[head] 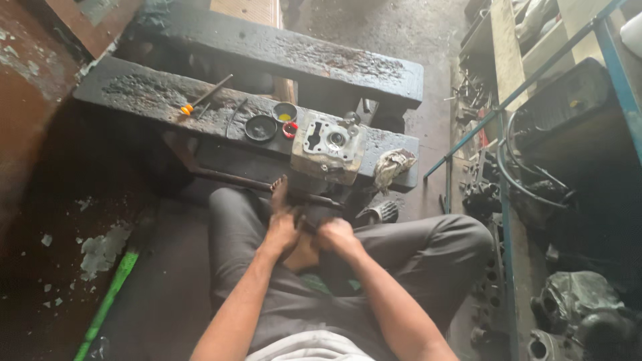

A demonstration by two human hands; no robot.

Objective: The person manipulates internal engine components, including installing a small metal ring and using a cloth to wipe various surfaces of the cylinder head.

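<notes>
A grey engine cylinder head [328, 148] is stood on the black surface [147, 93]. Below it, the left hand [283, 230] and right hand [336, 235] are closed around a dark part [314, 215]; how far the work has come cannot be told.

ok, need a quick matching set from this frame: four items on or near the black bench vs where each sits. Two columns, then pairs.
Items:
1. screwdriver
2. rag
3. cylinder head
4. green pole

Places:
A. on the floor, left of the person's leg
B. bench edge, straight ahead of both hands
C. far left of the bench top
D. right end of the bench

Pairs: 1-C, 2-D, 3-B, 4-A
</notes>
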